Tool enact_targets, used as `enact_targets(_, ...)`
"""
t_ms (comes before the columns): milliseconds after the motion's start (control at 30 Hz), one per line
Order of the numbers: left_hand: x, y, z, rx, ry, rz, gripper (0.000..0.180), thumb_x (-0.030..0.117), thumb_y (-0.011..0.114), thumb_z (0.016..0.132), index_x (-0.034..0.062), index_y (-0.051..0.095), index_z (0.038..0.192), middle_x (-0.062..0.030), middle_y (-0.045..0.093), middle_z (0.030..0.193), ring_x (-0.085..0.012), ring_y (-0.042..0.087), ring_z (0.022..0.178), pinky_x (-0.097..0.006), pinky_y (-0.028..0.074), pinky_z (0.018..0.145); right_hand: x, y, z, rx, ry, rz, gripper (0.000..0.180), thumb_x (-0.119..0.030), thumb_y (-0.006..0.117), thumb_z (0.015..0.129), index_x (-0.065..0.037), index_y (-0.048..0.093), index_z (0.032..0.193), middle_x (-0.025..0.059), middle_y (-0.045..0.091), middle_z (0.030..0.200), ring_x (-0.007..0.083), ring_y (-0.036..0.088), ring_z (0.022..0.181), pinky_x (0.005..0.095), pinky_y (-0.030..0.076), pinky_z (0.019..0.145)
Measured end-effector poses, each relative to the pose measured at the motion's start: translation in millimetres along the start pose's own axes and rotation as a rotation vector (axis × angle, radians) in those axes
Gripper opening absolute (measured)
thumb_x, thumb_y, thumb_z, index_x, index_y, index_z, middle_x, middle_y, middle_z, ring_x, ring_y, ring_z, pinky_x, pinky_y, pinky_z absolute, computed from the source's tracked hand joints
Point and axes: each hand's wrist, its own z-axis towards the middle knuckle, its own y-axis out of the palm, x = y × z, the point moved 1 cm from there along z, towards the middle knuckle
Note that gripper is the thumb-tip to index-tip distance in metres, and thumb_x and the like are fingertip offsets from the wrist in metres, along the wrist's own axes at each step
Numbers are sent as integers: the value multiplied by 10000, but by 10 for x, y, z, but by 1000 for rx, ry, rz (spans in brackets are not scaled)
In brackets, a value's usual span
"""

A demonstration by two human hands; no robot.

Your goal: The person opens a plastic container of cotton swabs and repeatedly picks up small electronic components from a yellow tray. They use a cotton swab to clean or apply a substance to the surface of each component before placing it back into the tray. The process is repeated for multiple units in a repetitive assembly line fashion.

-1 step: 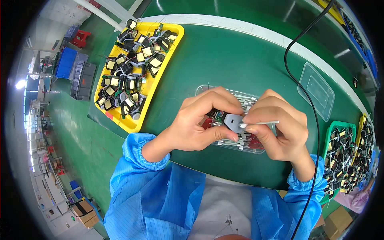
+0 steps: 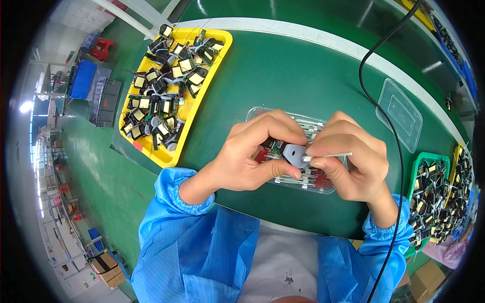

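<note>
My left hand is closed around a small electronic assembly with a smooth grey end piece and a bit of green circuit board behind it. The grey face has small holes and points toward my right hand. Thumb and index finger of my right hand pinch a thin white-sleeved lead. Its whitish tip is against the grey face, near a hole; how deep it sits cannot be made out. Below both hands stands a clear plastic box with many similar white and red leads, partly covered by my hands.
A yellow tray heaped with black assemblies is at the left. At the right stands a green tray of similar parts. A clear lid lies on the green table. A black cable hangs down past my right arm.
</note>
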Motion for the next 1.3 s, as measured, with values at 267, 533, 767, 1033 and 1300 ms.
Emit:
enact_targets(267,-23,82,-48,95,-79,-143,392,107,813,703,-14,582,995,-131,630,943,-207,615,830,-302,485,719,75,77,-65,102,-76,-46,149,-3,732,725,25,640,839,108,629,763,223,564,619,311,420,532)
enact_targets(533,-67,170,-111,239,-106,-55,403,101,818,697,-6,584,1006,-132,636,943,-205,616,830,-303,489,714,65,170,-159,179,-98,-233,190,63,721,689,43,611,844,128,607,731,230,550,580,318,408,485)
enact_targets(767,-9,59,-45,89,51,138,396,86,813,697,-7,583,1005,-133,637,929,-214,616,819,-299,489,711,25,176,-129,122,-95,-165,213,82,710,679,72,584,850,145,595,737,266,563,600,352,432,499)
enact_targets(1033,45,176,-128,144,-221,-154,390,39,778,744,-18,544,1051,-128,586,1030,-164,563,910,-278,458,783,35,164,-123,88,-146,-222,221,89,701,664,82,565,839,147,587,776,278,568,620,364,419,496)
enact_targets(1300,-11,146,-74,159,-235,-332,374,79,721,816,-6,502,1108,-111,544,1062,-164,541,977,-288,451,842,-13,36,-48,130,111,-73,204,43,716,728,40,600,896,135,616,786,241,566,630,326,443,521)
